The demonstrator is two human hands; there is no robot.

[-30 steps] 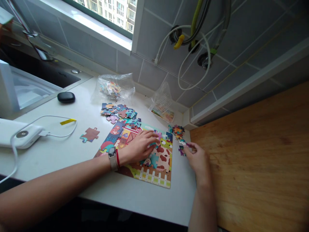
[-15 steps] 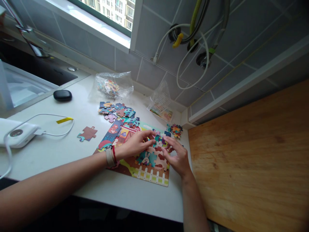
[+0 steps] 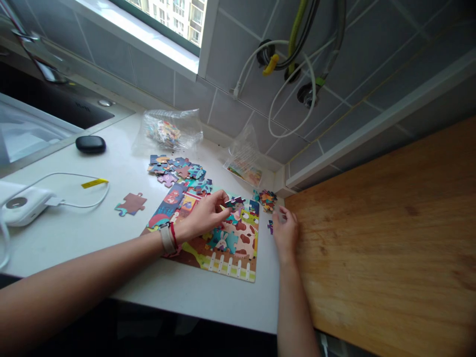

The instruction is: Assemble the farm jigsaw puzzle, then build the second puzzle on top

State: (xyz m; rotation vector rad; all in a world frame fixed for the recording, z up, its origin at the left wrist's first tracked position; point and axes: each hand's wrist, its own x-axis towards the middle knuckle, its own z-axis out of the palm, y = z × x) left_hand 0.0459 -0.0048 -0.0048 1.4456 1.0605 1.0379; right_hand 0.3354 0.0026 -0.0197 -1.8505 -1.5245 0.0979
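My left hand pinches a puzzle piece with dark edges, tilted just above the upper part of a colourful jigsaw board. That board shows a cow, a white fence and a rabbit piece. My right hand is off the board's right side, fingers loosely curled with a gap at the thumb, and nothing visible in them. Just left of it lies a purple puzzle piece, partly hidden by the hand. Beyond its fingertips is a small pile of puzzle pieces.
A larger heap of puzzle pieces lies behind the board, with a single brown piece to the left. Clear bags, a black case and a white power bank with cable are around. A wooden panel borders the right.
My right hand has left the cow area and moved right, off the board. My left hand has drawn slightly up and left, a piece now lifted in its fingers. The view has shifted slightly.
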